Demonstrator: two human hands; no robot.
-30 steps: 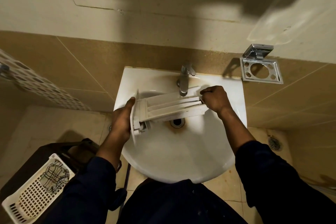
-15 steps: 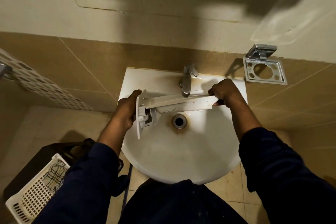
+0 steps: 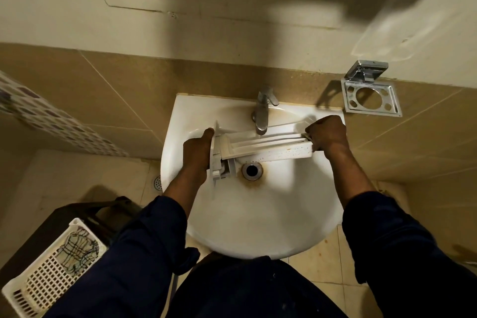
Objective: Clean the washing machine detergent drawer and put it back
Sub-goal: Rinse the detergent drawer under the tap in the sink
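A long white detergent drawer [image 3: 268, 148] lies sideways over the white sink basin [image 3: 258, 219], just under the chrome tap [image 3: 262, 113]. My left hand [image 3: 197, 155] grips its front panel at the left end. Its rear end on the right is held by my right hand [image 3: 326, 134]. The drawer is tilted so its open compartments face away and its speckled side wall faces me. No water is visible at the spout. The drain [image 3: 251, 170] sits just below the drawer, ringed by a rust stain.
A chrome toothbrush holder [image 3: 371, 98] hangs on the tiled wall to the right of the sink. A white perforated basket [image 3: 51, 268] rests on a dark stool at lower left. A floor drain [image 3: 157, 183] lies left of the basin.
Both hands have turned the drawer about its long axis; its compartments showed, then it went edge-on, and now it is partly tipped back. It stays under the tap.
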